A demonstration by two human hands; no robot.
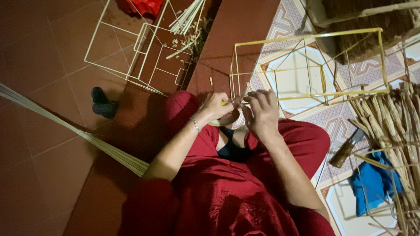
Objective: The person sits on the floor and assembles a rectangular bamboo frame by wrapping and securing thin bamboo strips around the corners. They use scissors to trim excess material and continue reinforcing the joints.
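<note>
Now I work a bamboo frame (306, 65) on my lap.
My left hand (215, 106) and right hand (262, 112) pinch its corner beside a tape roll (225, 120); frame extends toward one o'clock.

Bamboo strip frame and tape roll, at the knees.

Frame (306, 65): open box of thin yellow-green strips, tilted, resting on patterned floor tiles, near corner pinched at both hands. Tape roll (227, 120): pale ring, hanging just below that corner, partly hidden.
</note>
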